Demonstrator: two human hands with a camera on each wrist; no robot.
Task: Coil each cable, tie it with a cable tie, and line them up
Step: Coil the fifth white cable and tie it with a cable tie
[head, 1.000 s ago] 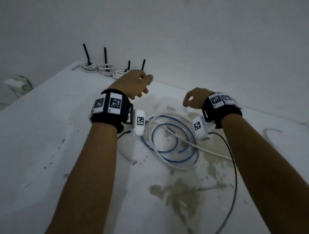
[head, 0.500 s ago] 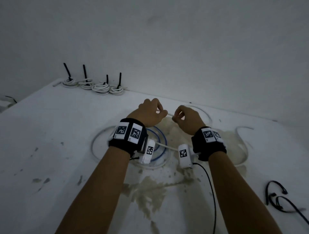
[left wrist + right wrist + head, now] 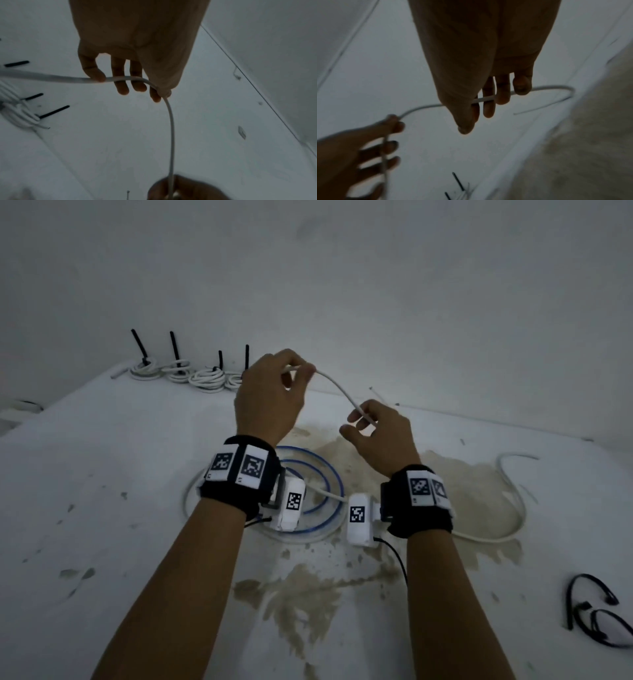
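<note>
- Clearly the left hand is raised above the table so that the white cable hangs free of the surface: thumb and forefinger pinch it near its end, while the other fingers are spread loosely below the strand, touching nothing much.
- Lower and nearer, the right hand holds the same cable further along; in the right wrist view the strand threads between thumb and curled fingers, a light guiding grip that would let it slide, I judge, as a loop is formed.
- Between the two hands the cable arcs in the air, and its remaining length trails down to the table, where it lies in slack curves to the right.
- Under the wrists a blue cable lies in loose rings, uncoiled properly and untied, so it looks like work yet to do.
- Four finished coils sit side by side along the far edge by the wall, each with a black tie tail standing up; that row is probably where this one belongs.
- Spare black cable ties wait at the near right, well apart from the hands.
- Judging by this, coiling of the white cable is only starting.
</note>
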